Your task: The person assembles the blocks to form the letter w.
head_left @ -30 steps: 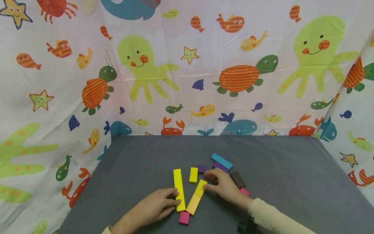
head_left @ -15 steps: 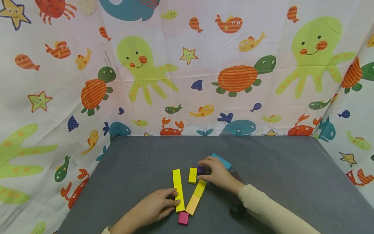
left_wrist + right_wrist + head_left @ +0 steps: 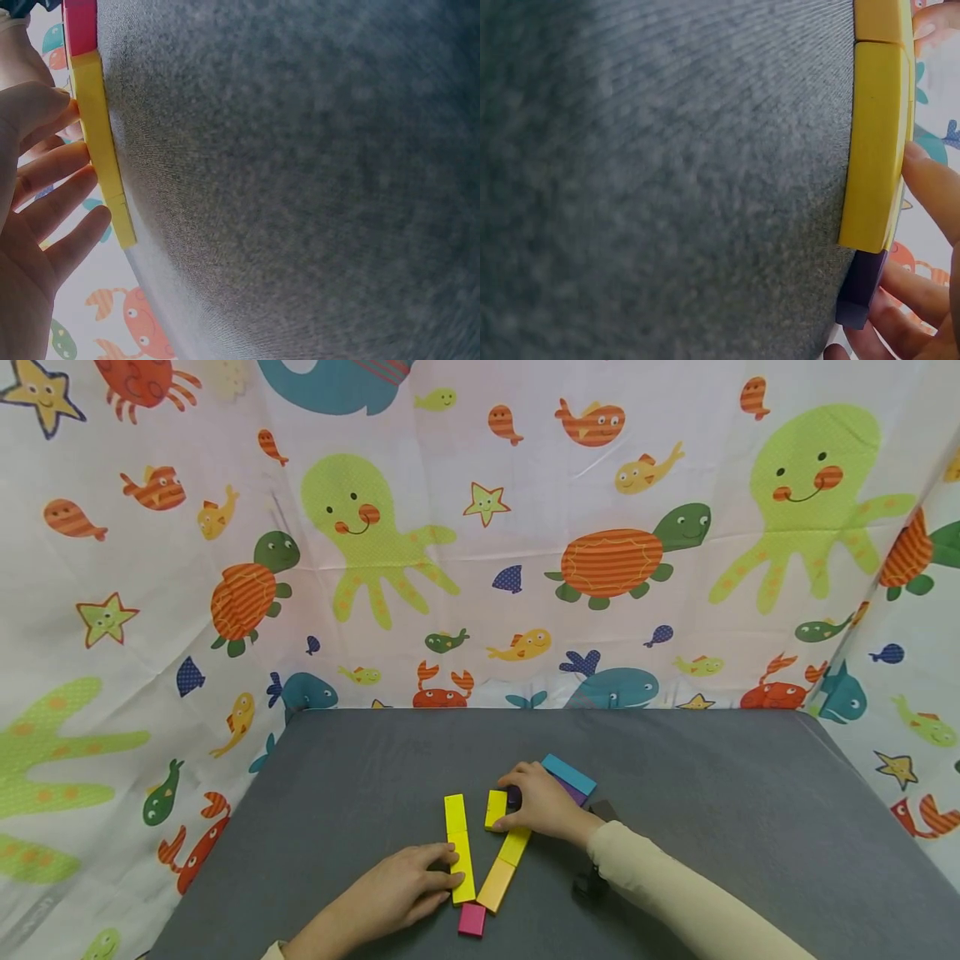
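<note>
Fingertips of my left hand [image 3: 405, 881] rest along a long yellow block [image 3: 462, 868], its fingers extended in the left wrist view. A shorter yellow block [image 3: 454, 812] continues that row at the far end. My right hand [image 3: 543, 806] pinches a small yellow block [image 3: 496, 810] between thumb and fingers, reaching over a dark purple block [image 3: 513, 798] beside it. Just below lies a slanted row: another yellow block [image 3: 515, 847] and a light orange block [image 3: 496, 885]. Both rows converge toward a pink block [image 3: 472, 919] at the near end.
A blue block [image 3: 569, 774] and a purple block [image 3: 573, 792] lie behind the right hand. The right forearm partly covers a dark brown block [image 3: 603, 811]. Grey cloth [image 3: 360, 777] covers the table, with a printed sea-animal curtain [image 3: 465, 652] behind and at the sides.
My right hand has moved left and slightly away, from beside the slanted yellow block, across the dark purple block, to the small yellow block. My left hand has stayed in place.
</note>
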{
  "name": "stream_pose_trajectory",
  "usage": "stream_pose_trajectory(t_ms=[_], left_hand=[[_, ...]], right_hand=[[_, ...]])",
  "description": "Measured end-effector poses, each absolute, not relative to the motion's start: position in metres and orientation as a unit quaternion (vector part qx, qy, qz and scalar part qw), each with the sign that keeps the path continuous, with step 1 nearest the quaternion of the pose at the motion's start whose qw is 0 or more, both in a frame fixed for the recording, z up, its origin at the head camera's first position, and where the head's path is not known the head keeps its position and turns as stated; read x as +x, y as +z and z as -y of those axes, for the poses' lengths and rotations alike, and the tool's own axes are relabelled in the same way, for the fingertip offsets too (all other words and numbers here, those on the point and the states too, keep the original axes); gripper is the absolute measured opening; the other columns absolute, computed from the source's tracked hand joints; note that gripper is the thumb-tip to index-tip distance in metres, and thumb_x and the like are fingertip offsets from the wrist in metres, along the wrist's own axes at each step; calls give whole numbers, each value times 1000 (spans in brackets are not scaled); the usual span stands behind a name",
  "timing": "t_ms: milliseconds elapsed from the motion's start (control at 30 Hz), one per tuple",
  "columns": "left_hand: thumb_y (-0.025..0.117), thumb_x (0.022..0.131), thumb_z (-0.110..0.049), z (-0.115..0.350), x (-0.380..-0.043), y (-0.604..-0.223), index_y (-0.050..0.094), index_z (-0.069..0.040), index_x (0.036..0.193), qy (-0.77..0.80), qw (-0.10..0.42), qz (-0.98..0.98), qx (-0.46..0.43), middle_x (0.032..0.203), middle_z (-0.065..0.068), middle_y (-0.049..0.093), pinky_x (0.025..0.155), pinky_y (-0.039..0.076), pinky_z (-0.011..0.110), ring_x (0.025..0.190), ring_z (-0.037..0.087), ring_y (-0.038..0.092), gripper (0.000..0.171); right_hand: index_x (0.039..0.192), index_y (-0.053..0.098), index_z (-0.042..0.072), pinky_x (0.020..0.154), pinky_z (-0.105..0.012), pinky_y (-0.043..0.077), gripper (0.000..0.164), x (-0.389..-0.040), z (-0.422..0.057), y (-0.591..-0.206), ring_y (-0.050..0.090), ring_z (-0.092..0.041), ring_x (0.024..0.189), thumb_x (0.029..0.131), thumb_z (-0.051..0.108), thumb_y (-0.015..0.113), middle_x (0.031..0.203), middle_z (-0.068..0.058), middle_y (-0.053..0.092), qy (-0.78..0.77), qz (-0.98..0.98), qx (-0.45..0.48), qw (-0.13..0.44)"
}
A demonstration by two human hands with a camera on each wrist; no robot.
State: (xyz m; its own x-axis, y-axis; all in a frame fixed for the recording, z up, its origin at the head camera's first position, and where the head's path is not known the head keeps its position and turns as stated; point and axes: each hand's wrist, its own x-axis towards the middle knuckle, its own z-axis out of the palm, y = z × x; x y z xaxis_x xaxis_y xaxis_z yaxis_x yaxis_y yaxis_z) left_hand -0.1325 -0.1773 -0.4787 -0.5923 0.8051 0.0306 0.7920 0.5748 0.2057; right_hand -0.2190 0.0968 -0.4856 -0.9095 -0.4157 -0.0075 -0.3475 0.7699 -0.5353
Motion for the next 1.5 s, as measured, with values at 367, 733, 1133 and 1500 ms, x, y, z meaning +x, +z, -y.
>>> stream_pose_trajectory(t_ms=[367, 733, 1133, 1500], left_hand=[[62, 97, -32, 176, -133, -477, 66, -34, 128, 99, 39, -888, 447, 132, -5, 61, 96, 57, 35, 116, 11, 62, 31], [63, 97, -30, 176, -134, -477, 67, -31, 128, 98, 18, -882, 461, 132, -3, 61, 96, 57, 34, 116, 11, 62, 31], [61, 98, -32, 177, -134, -477, 65, -34, 129, 93, 38, -887, 450, 134, -5, 61, 98, 56, 37, 118, 12, 61, 32], [63, 97, -32, 177, -133, -478, 66, -34, 128, 95, 32, -887, 451, 133, -6, 61, 97, 56, 36, 117, 11, 61, 32]], right_hand=[[119, 71, 15, 95, -40, 52, 58, -226, -91, -486, 53, -20, 103, 74, 50, 82, 119, -6, 63, -269, -938, -212, 46], [132, 63, 9, 98, -44, 52, 59, -248, -90, -482, 59, -24, 109, 82, 35, 80, 122, -8, 64, -325, -915, -231, 69], [123, 68, 9, 98, -45, 53, 49, -239, -135, -489, 61, -22, 105, 79, 26, 83, 116, -5, 66, -357, -895, -254, 81], [112, 73, 15, 88, -36, 55, 32, -238, -137, -493, 62, -13, 96, 82, 24, 80, 108, 2, 69, -347, -904, -244, 61]])
